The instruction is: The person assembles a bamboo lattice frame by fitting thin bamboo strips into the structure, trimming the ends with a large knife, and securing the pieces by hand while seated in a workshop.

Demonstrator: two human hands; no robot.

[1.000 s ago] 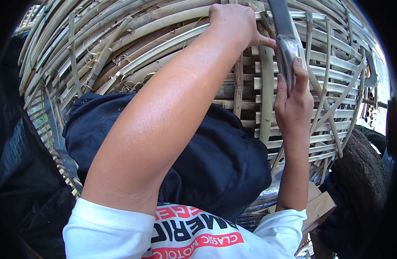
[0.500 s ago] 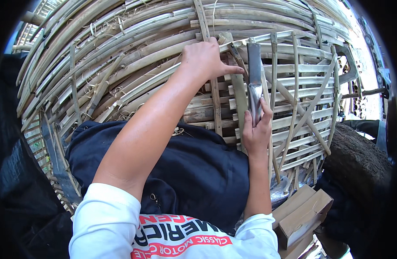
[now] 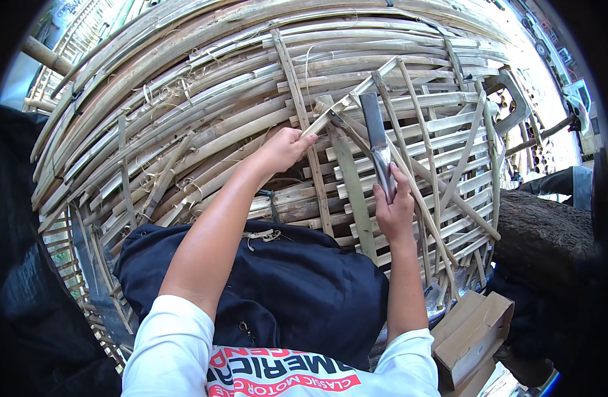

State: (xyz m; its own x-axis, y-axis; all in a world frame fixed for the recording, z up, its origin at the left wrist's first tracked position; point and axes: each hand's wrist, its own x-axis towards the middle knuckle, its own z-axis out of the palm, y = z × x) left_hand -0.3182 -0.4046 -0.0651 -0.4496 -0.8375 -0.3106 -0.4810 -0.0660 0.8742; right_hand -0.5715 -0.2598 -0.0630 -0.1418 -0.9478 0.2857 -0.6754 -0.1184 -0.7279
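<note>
L hand (image 3: 284, 151) closed in a fist round a long pale bamboo strip (image 3: 322, 122), thumb lying along it & pointing up-right; strip slants from the fist to the upper R, its far end over the bamboo lattice. R hand (image 3: 396, 204) gripping the metal handle of a knife (image 3: 371, 119), fingers wrapped round the R side, thumb on the L side; broad, dull grey blade points up & away, tilted slightly L, w/ its tip near the strip; can't tell if they touch. Btwn the hands, a bit further down, a flat greenish bamboo piece (image 3: 355, 195) stands near-upright, leaning a little. Dark navy cloth (image 3: 297, 291) spread over the lap under both forearms, w/ a few curled shavings (image 3: 264, 235) at its upper edge. White T-shirt (image 3: 168, 351) w/ red & black print below that. Beyond the L hand, a big stack of long bamboo lengths (image 3: 218, 122) curves across the view, more curls caught on it. R of the knife, the lattice (image 3: 472, 182) of crossed bamboo slats. Lower R, an open cardboard box (image 3: 472, 337); above it, a thick dark log (image 3: 542, 221), rough-surfaced. Far L, black sheeting (image 3: 42, 264) hangs in folds.
</note>
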